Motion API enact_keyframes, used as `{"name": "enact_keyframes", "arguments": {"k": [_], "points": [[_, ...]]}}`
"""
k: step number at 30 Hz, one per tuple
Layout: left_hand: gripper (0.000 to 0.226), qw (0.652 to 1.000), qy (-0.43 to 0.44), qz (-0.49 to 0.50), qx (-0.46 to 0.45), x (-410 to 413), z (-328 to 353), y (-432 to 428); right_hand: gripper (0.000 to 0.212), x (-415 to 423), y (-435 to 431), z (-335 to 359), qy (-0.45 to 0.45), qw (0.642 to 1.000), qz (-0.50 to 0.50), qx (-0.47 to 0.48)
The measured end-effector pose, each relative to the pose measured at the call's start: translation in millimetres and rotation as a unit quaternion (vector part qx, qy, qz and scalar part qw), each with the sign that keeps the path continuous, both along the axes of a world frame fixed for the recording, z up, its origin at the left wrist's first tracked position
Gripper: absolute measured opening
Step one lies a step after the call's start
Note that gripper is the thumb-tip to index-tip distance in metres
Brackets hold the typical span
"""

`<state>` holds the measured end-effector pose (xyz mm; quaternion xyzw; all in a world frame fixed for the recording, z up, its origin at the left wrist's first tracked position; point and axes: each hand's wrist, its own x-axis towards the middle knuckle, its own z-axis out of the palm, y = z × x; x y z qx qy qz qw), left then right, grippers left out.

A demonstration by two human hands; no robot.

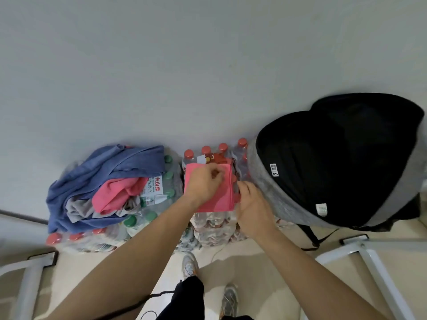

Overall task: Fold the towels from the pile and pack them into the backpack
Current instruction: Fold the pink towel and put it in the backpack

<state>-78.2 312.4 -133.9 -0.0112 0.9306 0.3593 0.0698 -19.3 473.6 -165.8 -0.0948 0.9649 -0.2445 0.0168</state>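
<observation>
Shrink-wrapped bottle packs (215, 225) bear a soft, squared pink towel (221, 199).

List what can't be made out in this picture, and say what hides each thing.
- Backpack interior, head view: too dark to tell if any towels are packed.
- Pink towel: its middle is covered by the left hand and its right edge by the right hand.
- Towel pile: count unclear, the blue towel overlaps the rest.
- Bottle labels: partly covered.

You face a plain pale grey wall (184, 65); beige floor (265, 262) lies below, with white metal frames (379, 280) either side.
</observation>
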Motion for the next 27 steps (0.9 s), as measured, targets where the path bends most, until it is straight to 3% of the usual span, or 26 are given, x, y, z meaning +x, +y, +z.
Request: {"name": "enact_keyframes", "arguments": {"k": [3,5,8,10,15,18,20,23,27], "points": [[0.030,0.985,0.133,0.014,-0.110,16,-14,-26,0.056,-19,-23,-2,0.066,0.995,0.069,0.025],[0.042,0.971,0.163,-0.026,-0.174,25,-30,-39,0.060,-37,-40,-7,0.059,0.987,0.118,0.086],[0.058,0.964,0.075,-0.088,-0.241,31,-49,-44,0.074,-55,-46,-18,0.012,0.968,0.160,0.196],[0.060,0.958,0.039,-0.115,-0.260,33,-61,-44,0.076,-58,-39,-29,-0.011,0.961,0.173,0.217],[0.062,0.963,0.012,-0.133,-0.232,32,-67,-47,0.069,-59,-38,-38,-0.034,0.957,0.174,0.230],[0.061,0.979,0.001,-0.136,-0.151,31,-59,-53,0.070,-66,-47,-22,-0.064,0.948,0.174,0.259],[0.055,0.994,0.040,-0.068,-0.075,34,-55,-59,0.063,-78,-57,-3,-0.035,0.957,0.150,0.244],[0.052,0.992,0.050,0.087,-0.077,40,-51,-63,0.043,-104,-71,16,0.002,0.961,0.170,0.216],[0.044,0.985,-0.050,0.120,-0.111,38,-47,-59,0.076,-124,-86,25,-0.123,0.944,0.254,0.172]]}}
